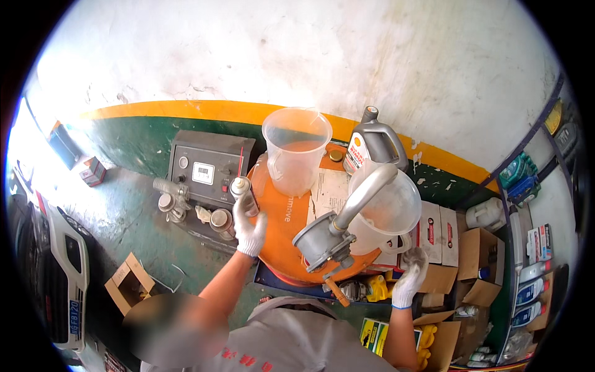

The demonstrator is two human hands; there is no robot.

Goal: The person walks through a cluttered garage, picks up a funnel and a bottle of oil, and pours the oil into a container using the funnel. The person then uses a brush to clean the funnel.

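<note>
My left hand (pixel 251 230), in a white knit glove, grips an aerosol can (pixel 246 195) with a thin red straw at the left edge of an orange drum (pixel 281 211). My right hand (pixel 411 276), gloved too, is right of the drum with curled fingers, near a white jug handle; whether it holds anything is unclear. On the drum are a clear plastic bucket (pixel 297 162), a second such bucket (pixel 399 200), and a grey metal hand-crank pump (pixel 323 239) with a curved spout over the second bucket. The pump's crank has a wooden grip (pixel 337 292).
A grey Shell oil jug (pixel 376 142) and a brass-coloured cap (pixel 335 156) are behind, near the wall. Left is a grey machine (pixel 204 167) with spray-gun-like cups. Cartons (pixel 437 232), an open cardboard box (pixel 481 255) and shelved bottles (pixel 530 293) lie right. A vehicle (pixel 69 260) is far left.
</note>
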